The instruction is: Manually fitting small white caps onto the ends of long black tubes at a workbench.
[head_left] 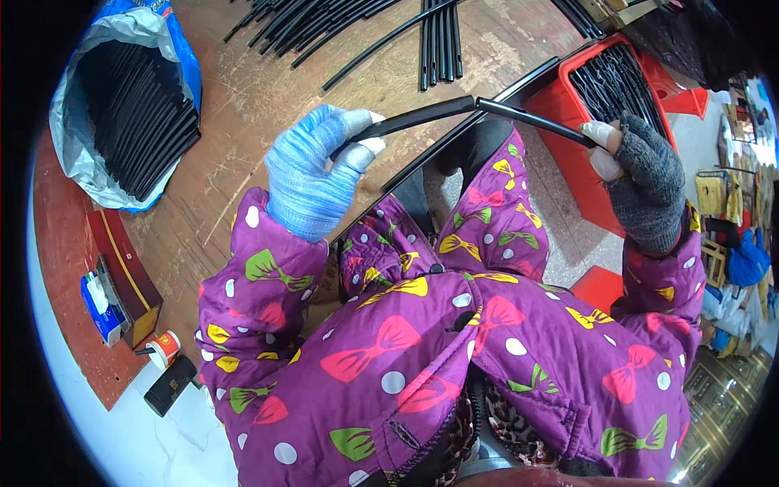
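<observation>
My left hand (312, 174), in a light blue glove with the fingertips showing pale wraps, pinches a black tube (418, 117). From the right, my right hand (645, 178), in a dark grey glove, grips a thinner glossy black tube (527, 118) by its outer end. Both pieces are up over the table edge, and their inner ends meet at a slight angle between my hands. Whether one end sits inside the other I cannot tell. My right hand is just above a red plastic bin (568, 154) that holds many thin dark rods (617, 88).
An open blue-and-white bag (73, 162) full of black tubes (142, 122) lies on the wooden table (227, 130) at left. Loose black tubes (324, 24) and a row of tubes (441, 49) lie at the far side. A tissue box (101, 308) and paper cup (165, 347) are lower left.
</observation>
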A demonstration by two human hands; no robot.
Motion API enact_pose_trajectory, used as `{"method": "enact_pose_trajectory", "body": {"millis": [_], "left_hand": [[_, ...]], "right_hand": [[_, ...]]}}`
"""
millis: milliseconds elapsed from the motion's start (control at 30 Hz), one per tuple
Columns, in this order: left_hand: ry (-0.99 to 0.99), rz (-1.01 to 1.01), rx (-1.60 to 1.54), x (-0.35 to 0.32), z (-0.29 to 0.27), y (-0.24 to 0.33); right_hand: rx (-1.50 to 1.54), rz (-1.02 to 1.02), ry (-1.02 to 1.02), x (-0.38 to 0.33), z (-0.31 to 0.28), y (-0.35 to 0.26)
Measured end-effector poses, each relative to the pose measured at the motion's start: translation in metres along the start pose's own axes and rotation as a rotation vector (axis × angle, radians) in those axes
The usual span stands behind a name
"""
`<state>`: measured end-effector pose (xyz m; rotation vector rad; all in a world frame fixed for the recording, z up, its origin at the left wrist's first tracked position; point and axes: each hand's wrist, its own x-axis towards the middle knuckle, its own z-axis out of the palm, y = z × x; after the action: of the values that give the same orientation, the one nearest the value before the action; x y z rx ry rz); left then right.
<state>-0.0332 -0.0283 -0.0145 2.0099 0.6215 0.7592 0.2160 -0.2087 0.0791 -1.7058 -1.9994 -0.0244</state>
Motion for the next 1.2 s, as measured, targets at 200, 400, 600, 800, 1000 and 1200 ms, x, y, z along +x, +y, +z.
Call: {"method": "enact_pose_trajectory", "body": {"millis": [200, 400, 600, 800, 1000, 1200], "left_hand": [[-0.031, 0.11, 0.147, 0.002, -0.003, -0.001], [-0.04, 0.443, 0.383, 0.004, -0.008, 0.0], [-0.019, 0.488, 0.398, 0.003, -0.007, -0.003], [0.01, 0.308, 0.276, 0.002, -0.007, -0.003], [0.013, 0.09, 0.074, 0.002, -0.006, -0.009], [-0.005, 0.134, -0.143, 0.002, -0.009, -0.015]], "right_hand": [[0.054, 0.055, -0.076, 0.0, -0.002, 0.001], [0.377, 0.183, -0.214, 0.004, -0.017, 0.032], [0.339, 0.12, -0.271, 0.01, -0.014, 0.028], [0.061, 0.032, -0.252, 0.021, -0.005, 0.006], [0.129, 0.048, -0.104, 0.015, 0.002, 0.008], [-0.062, 0.031, -0.138, 0.015, -0.01, -0.006]]}}
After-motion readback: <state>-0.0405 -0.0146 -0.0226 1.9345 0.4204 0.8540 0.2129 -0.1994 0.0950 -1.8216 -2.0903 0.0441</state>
